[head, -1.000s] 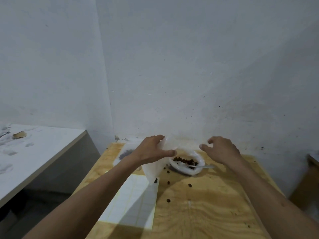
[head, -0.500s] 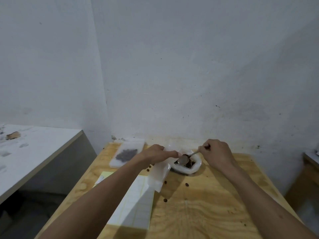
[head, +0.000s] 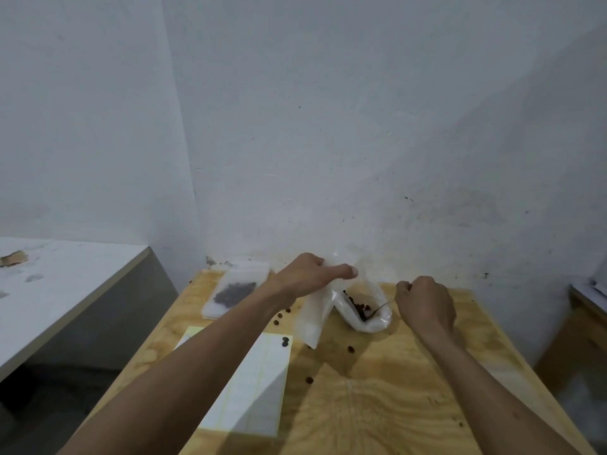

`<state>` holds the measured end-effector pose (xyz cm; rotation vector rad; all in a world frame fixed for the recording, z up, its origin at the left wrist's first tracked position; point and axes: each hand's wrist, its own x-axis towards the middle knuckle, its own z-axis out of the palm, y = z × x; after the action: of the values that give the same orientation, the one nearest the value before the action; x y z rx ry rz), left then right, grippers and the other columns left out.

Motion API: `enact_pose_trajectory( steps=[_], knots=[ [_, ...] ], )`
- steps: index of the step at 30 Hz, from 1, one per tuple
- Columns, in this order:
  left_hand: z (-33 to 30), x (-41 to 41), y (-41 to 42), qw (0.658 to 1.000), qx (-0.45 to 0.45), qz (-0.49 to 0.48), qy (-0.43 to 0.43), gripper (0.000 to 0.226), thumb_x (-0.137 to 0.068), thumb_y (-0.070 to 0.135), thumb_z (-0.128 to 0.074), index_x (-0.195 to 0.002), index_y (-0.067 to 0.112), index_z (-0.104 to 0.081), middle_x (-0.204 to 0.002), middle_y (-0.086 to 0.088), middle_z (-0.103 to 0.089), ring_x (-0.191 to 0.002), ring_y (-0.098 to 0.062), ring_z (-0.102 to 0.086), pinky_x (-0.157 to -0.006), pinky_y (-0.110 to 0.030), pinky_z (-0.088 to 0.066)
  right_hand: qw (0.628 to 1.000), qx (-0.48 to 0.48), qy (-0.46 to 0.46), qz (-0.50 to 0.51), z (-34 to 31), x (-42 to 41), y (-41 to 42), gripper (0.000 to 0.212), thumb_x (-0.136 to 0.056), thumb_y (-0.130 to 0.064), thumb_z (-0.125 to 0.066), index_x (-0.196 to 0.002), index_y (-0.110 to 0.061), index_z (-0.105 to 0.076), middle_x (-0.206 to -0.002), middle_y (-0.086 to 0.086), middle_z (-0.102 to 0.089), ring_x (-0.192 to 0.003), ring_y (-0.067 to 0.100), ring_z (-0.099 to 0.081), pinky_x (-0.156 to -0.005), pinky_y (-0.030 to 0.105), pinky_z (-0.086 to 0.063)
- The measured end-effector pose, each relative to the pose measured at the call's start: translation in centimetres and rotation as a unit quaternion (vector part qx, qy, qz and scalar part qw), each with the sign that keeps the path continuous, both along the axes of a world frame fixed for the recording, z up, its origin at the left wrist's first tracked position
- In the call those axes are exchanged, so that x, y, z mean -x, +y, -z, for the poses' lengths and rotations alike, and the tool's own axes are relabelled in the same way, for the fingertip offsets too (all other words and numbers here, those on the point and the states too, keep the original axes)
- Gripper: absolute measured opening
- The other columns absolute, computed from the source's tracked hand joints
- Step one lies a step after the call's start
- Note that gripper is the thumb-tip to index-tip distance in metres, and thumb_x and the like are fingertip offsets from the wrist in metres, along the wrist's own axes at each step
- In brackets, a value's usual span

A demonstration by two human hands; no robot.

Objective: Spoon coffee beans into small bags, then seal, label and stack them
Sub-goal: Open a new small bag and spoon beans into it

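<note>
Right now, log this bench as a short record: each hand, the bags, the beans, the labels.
left hand: pinches the top of the small bag, held upright over the table
right hand: grips the spoon, its bowl down in the bean bag
filled bag: lies flat at the far left of the table
loose beans: scattered on the table and the label sheet

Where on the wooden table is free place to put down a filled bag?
The bare wood between the label sheet and the right forearm, nearer than the stray beans, is free. The far side is crowded: filled bag, the small bag the left hand holds, the bean pouch, spoon and right hand.
</note>
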<state>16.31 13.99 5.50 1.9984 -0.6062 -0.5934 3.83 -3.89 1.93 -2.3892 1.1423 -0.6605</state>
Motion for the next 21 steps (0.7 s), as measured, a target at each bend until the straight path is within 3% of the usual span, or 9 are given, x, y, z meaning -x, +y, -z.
enact_pose_trajectory(
  steps=[5, 7, 10, 13, 15, 17, 19, 21],
  knots=[
    [0.6, -0.4, 0.5, 0.999, -0.035, 0.031, -0.011, 0.06, -0.062, 0.07, -0.077, -0.1, 0.023, -0.077, -0.112, 0.001, -0.071, -0.107, -0.021, -0.065, -0.105, -0.042, -0.047, 0.988, -0.128, -0.081, 0.031, 2.9, 0.3, 0.3, 0.045, -0.096, -0.014, -0.052, -0.052, -0.005, -0.049, -0.05, 0.008, -0.047, -0.047, 0.023, -0.043, -0.046, 0.026, -0.027],
    [1.2, -0.6, 0.9, 0.998, -0.051, 0.029, -0.019, 0.055, -0.066, 0.066, -0.077, -0.101, 0.023, -0.076, -0.109, 0.0, -0.072, -0.104, -0.021, -0.066, -0.102, -0.041, -0.05, 0.974, -0.195, -0.11, 0.03, 4.0, 0.5, 0.4, 0.04, -0.096, -0.016, -0.054, -0.063, 0.002, -0.064, -0.056, 0.014, -0.059, -0.052, 0.026, -0.051, -0.05, 0.029, -0.035],
    [2.0, -1.0, 1.8, 0.997, -0.071, 0.026, -0.035, 0.06, -0.068, 0.066, -0.077, -0.105, 0.019, -0.074, -0.105, 0.0, -0.072, -0.098, -0.021, -0.068, -0.092, -0.037, -0.053, 0.95, -0.27, -0.155, 0.031, 4.4, 0.7, 0.9, 0.036, -0.094, -0.018, -0.055, -0.067, 0.0, -0.071, -0.057, 0.013, -0.064, -0.053, 0.028, -0.056, -0.056, 0.033, -0.044],
    [2.6, -1.4, 2.6, 0.993, -0.101, 0.027, -0.05, 0.069, -0.065, 0.07, -0.076, -0.104, 0.013, -0.068, -0.097, 0.001, -0.067, -0.093, -0.02, -0.065, -0.081, -0.033, -0.048, 0.943, -0.28, -0.176, 0.025, 3.1, 0.5, 1.3, 0.033, -0.091, -0.014, -0.056, -0.062, -0.008, -0.071, -0.056, 0.008, -0.064, -0.053, 0.027, -0.056, -0.055, 0.031, -0.043],
    [3.0, -1.7, 3.0, 0.991, -0.12, 0.013, -0.064, 0.072, -0.068, 0.07, -0.076, -0.106, 0.01, -0.064, -0.094, -0.011, -0.062, -0.093, -0.023, -0.063, -0.079, -0.033, -0.045, 0.942, -0.276, -0.19, 0.019, 2.1, 0.4, 1.3, 0.032, -0.09, -0.014, -0.058, -0.06, -0.01, -0.069, -0.057, 0.008, -0.063, -0.054, 0.027, -0.056, -0.057, 0.032, -0.043],
    [3.3, -2.0, 3.4, 0.989, -0.123, 0.001, -0.077, 0.092, -0.066, 0.072, -0.076, -0.131, 0.009, -0.058, -0.127, -0.016, -0.06, -0.119, -0.03, -0.059, -0.092, -0.033, -0.046, 0.942, -0.272, -0.195, 0.015, 1.2, 0.2, 1.3, 0.034, -0.09, -0.016, -0.059, -0.058, -0.011, -0.068, -0.056, 0.006, -0.063, -0.054, 0.027, -0.056, -0.056, 0.032, -0.043],
    [3.4, -2.0, 3.8, 0.989, -0.115, -0.006, -0.098, 0.106, -0.066, 0.073, -0.076, -0.149, 0.015, -0.045, -0.149, -0.008, -0.051, -0.135, -0.028, -0.05, -0.104, -0.037, -0.044, 0.942, -0.271, -0.2, 0.012, 0.4, 0.0, 1.3, 0.034, -0.091, -0.018, -0.059, -0.058, -0.013, -0.067, -0.054, 0.003, -0.062, -0.053, 0.026, -0.056, -0.055, 0.031, -0.043],
    [3.5, -2.0, 4.1, 0.983, -0.12, -0.009, -0.14, 0.104, -0.07, 0.07, -0.076, -0.152, 0.014, -0.042, -0.152, -0.007, -0.049, -0.134, -0.026, -0.05, -0.096, -0.032, -0.044, 0.939, -0.27, -0.211, 0.005, -0.4, -0.1, 1.2, 0.034, -0.089, -0.019, -0.06, -0.057, -0.012, -0.066, -0.051, 0.003, -0.06, -0.052, 0.026, -0.055, -0.057, 0.033, -0.045]
  ],
)
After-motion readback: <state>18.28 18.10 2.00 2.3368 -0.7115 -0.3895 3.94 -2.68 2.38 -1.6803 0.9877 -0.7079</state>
